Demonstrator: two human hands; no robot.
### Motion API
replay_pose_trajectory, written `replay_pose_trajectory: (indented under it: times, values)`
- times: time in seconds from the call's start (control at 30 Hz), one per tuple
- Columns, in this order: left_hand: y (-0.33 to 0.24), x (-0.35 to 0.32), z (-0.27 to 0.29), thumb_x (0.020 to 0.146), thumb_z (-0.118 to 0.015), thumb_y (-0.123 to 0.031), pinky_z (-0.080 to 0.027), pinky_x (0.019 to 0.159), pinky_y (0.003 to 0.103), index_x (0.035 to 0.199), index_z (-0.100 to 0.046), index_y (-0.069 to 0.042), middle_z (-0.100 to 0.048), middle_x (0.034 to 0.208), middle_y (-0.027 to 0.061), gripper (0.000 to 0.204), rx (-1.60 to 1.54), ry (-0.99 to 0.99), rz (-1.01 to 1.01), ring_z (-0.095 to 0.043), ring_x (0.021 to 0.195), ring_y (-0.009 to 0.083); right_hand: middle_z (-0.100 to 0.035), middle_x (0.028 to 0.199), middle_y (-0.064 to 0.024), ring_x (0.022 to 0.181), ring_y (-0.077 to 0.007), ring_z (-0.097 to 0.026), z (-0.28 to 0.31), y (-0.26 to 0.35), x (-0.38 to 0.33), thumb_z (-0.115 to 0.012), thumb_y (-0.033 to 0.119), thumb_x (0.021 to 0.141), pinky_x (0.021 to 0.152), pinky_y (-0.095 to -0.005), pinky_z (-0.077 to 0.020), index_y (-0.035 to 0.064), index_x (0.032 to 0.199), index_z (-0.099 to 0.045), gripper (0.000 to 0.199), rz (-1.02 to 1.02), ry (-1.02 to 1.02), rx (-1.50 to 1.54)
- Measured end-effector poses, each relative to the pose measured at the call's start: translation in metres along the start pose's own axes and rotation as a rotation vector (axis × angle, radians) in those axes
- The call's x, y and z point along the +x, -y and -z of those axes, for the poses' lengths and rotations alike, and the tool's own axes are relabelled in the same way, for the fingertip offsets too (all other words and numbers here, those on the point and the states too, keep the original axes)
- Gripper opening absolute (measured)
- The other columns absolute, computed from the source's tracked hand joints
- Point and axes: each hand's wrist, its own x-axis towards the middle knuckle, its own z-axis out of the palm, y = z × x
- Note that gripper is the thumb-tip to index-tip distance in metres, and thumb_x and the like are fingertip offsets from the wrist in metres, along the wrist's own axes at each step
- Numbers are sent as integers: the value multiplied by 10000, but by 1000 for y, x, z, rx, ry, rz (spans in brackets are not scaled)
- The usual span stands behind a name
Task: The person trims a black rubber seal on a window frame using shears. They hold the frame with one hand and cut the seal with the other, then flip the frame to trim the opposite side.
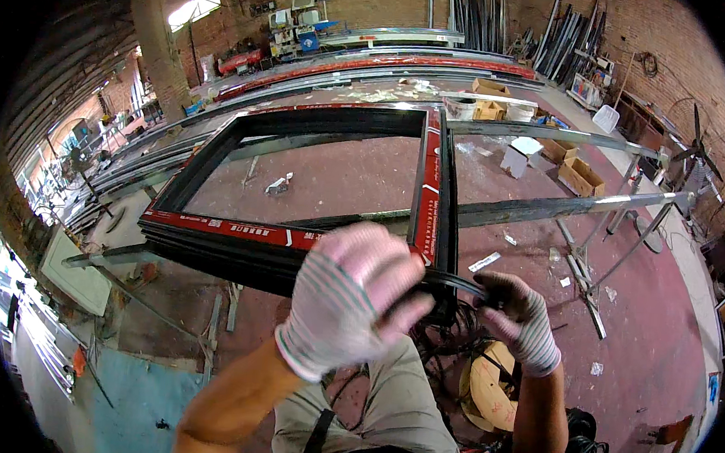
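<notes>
Stacked black window frames (272,272) with red film on the top faces lie before me on long metal rails. My left hand (348,296), in a white glove with thin stripes and pinkish fingers, is over the near right corner. It is blurred, its fingers curled around one end of a black flexible strip (455,280), apparently a rubber seal. Just right of that corner, my right hand (521,321), gloved alike, has its thumb and fingers closed on the strip's other side. Between the two hands the strip spans a short gap. My left hand hides part of the frame's near edge.
Metal rails (546,206) on trestle legs run out to the right. Below my right hand lie a brown cardboard ring (485,388) and tangled black strips or cables. Cardboard boxes (581,177) stand on the red floor. A pedestal fan (699,152) is at the far right.
</notes>
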Motion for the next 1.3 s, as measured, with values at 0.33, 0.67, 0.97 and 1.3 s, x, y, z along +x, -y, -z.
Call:
replay_pose_trajectory:
  times: [0.33, 0.67, 0.97, 1.3]
  values:
    - [-57, -82, -93, 1014, -635, -399, -543, 801, 393, 1050, -674, -22, -693, 873, 152, 380, -636, 334, 708, -687, 842, 343, -635, 1234, -164, 1134, -314, -626, -34, -64, -48, -709, -79, 806, 999, -377, -492, 16, 1311, -605, 524, 318, -334, -508]
    - [-64, -54, -131, 1053, -555, -362, -549, 795, 483, 1143, -653, -45, -711, 900, 243, 343, -685, 452, 698, -700, 891, 429, -631, 1245, -169, 1175, -351, -584, -104, -148, -86, -751, 154, 826, 1005, -444, -441, 40, 1285, -581, 503, 14, 276, -477]
    - [-60, -76, -111, 982, -641, -438, -556, 820, 475, 980, -695, -24, -703, 939, 222, 418, -551, 342, 780, -696, 888, 395, -643, 1174, -177, 1106, -331, -609, -182, -230, 58, -718, 305, 936, 932, -438, -490, 55, 1349, -579, 502, 346, -75, -975]
    - [-64, -63, -123, 998, -629, -465, -545, 843, 433, 1235, -658, 24, -736, 912, 181, 544, -558, 544, 769, -706, 869, 364, -702, 998, -166, 920, -374, -677, -149, -224, 35, -688, 379, 950, 787, -449, -543, 87, 1283, -615, 449, 136, 53, -1053]
